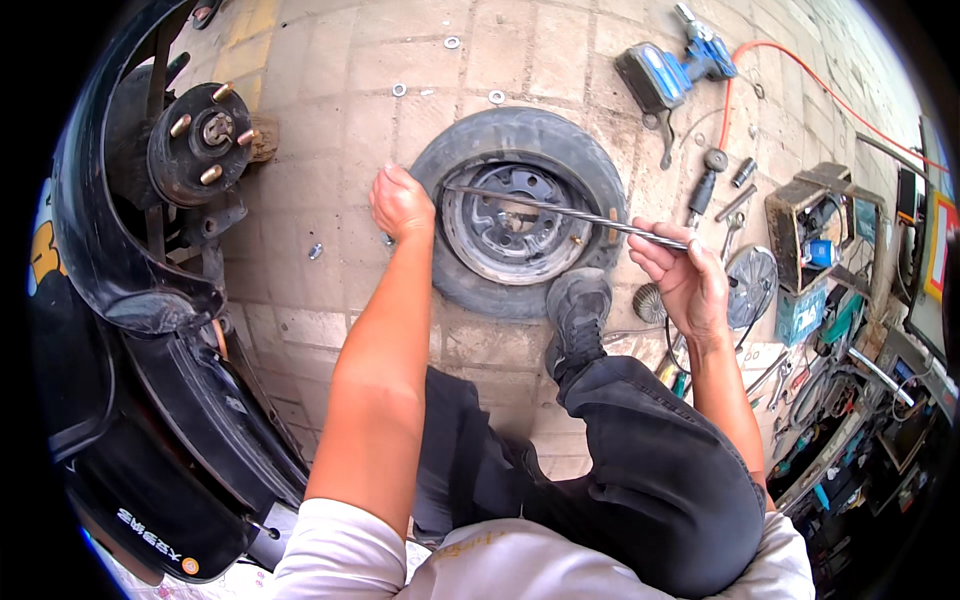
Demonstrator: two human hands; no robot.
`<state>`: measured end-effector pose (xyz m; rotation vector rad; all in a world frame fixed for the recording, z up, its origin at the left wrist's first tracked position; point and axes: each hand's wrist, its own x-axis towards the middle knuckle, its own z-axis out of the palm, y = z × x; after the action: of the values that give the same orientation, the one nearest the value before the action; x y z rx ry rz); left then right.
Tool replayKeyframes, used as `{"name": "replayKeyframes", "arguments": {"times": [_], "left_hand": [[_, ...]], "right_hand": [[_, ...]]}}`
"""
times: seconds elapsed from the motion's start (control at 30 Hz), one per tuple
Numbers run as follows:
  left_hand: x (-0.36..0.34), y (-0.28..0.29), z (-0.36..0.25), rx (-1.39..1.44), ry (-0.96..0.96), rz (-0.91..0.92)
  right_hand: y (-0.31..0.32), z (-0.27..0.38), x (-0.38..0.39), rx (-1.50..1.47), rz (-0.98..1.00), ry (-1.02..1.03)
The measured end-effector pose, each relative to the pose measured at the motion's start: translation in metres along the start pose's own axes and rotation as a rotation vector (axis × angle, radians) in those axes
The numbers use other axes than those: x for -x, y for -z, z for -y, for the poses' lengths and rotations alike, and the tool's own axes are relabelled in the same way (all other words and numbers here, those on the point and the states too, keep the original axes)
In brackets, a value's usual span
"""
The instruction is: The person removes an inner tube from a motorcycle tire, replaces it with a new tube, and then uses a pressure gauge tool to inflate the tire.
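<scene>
The right hand point(690, 285) gripped a pry bar point(560, 212) lying across the wheel point(520, 212). The left hand point(400, 205), fingers curled, pressed the tyre's edge. The bar could slip under leverage and strike it.

Even, soft daylight without hard shadows lights the scene sharply, while fisheye bending and black vignetting mark the rim.

long steel bar point(560, 210) lies slanted across flat-lying worn wheel point(518, 212).

White short sleeves point(330, 550), black trousers point(650, 470), dark worn shoe point(577, 310)
</scene>
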<state>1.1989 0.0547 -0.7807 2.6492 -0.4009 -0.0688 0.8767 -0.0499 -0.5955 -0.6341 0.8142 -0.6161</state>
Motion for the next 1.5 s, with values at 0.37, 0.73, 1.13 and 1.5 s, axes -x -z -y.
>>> {"name": "replayKeyframes", "arguments": {"times": [0.37, 0.73, 1.13, 1.5], "left_hand": [[0.004, 0.022, -0.008, 0.036, -0.135, 0.09], [0.009, 0.028, -0.012, -0.04, -0.328, 0.182], [0.009, 0.028, -0.019, -0.03, -0.288, 0.196], [0.006, 0.028, -0.009, -0.025, -0.277, 0.196]], "right_hand": [[0.034, -0.019, 0.039, 1.226, 0.052, -0.164], [0.063, -0.068, 0.036, 1.247, -0.044, -0.079], [0.062, -0.091, 0.011, 1.317, -0.082, 0.133], [-0.049, -0.01, 0.07, 1.136, 0.062, 0.0]]}}
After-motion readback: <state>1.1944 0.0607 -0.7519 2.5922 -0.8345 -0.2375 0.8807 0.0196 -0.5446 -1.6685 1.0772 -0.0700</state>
